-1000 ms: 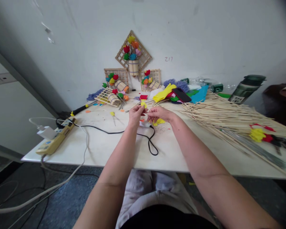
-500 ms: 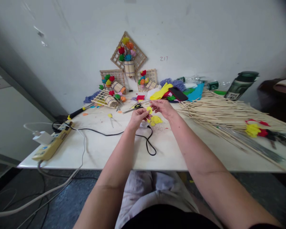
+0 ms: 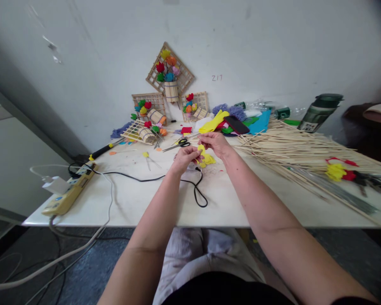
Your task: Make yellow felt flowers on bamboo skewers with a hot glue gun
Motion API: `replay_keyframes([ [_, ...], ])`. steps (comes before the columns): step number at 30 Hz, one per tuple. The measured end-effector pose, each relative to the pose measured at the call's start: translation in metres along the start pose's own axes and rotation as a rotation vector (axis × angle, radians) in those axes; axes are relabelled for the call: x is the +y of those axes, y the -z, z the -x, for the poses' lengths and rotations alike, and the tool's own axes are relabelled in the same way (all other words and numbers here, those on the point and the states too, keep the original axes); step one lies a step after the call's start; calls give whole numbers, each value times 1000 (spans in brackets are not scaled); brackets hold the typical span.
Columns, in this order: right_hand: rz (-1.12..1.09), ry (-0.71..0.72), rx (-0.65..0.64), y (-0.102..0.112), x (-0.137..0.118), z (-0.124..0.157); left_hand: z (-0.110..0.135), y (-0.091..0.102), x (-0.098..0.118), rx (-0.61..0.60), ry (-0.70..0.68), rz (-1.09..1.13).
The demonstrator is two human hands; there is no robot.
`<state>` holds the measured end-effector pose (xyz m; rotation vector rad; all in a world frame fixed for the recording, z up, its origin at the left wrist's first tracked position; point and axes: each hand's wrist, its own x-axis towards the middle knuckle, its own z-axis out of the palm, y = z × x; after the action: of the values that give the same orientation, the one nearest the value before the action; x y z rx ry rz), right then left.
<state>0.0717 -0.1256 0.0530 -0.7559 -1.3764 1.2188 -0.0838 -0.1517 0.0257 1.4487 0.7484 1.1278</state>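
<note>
My left hand (image 3: 186,158) is closed, its fingertips pinching a small yellow felt piece (image 3: 202,149). Just to the right and slightly higher, my right hand (image 3: 216,143) is closed in a pinch, with a thin pale wire or stick seeming to run from its fingertips past the yellow piece. More yellow felt pieces (image 3: 208,159) lie on the table right below the hands. Black-handled scissors (image 3: 181,143) rest behind my left hand. A yellow piece on thin wires (image 3: 146,155) lies farther left.
Bamboo sticks (image 3: 292,144) spread over the right side. Lattice panels with felt flowers (image 3: 171,80) lean or hang at the wall. A power strip (image 3: 68,192) sits left, and a black cable (image 3: 139,180) crosses the table. A bottle (image 3: 320,112) and coloured felt sheets (image 3: 214,122) stand behind.
The yellow piece between my hands has turned from a flat round face to a narrower, folded-looking shape. Both hands stay almost in place.
</note>
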Motion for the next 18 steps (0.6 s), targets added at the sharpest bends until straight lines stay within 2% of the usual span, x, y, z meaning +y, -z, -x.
replay_keyframes([
  [18,193,149,63,-6,-1,-2,-1,-1,-3,-6,8,-5],
])
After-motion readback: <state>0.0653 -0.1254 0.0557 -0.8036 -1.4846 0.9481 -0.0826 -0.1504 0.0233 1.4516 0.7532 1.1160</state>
